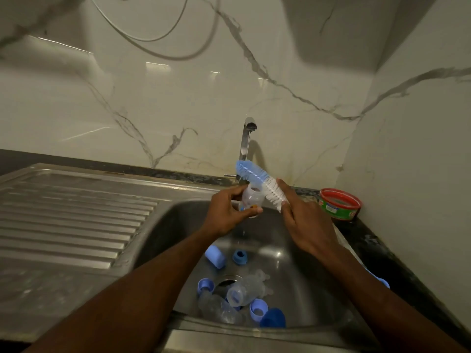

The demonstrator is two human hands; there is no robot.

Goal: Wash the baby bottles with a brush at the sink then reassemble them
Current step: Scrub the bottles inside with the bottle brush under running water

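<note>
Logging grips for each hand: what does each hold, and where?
Left hand grips the bottle round its body; right hand holds the brush below its bristles.

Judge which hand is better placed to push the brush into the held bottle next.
Right. The right hand already grips the brush, bristles just beside the bottle's open mouth; the left hand holds that bottle.

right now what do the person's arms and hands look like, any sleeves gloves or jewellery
Both forearms are bare from the bottom of the frame up to the wrists: no sleeves show. The left hand and the right hand wear no gloves, and no rings, watch or bracelets can be seen. No cables, straps or markings show on either arm. Anything worn above the elbows is out of view.
</note>
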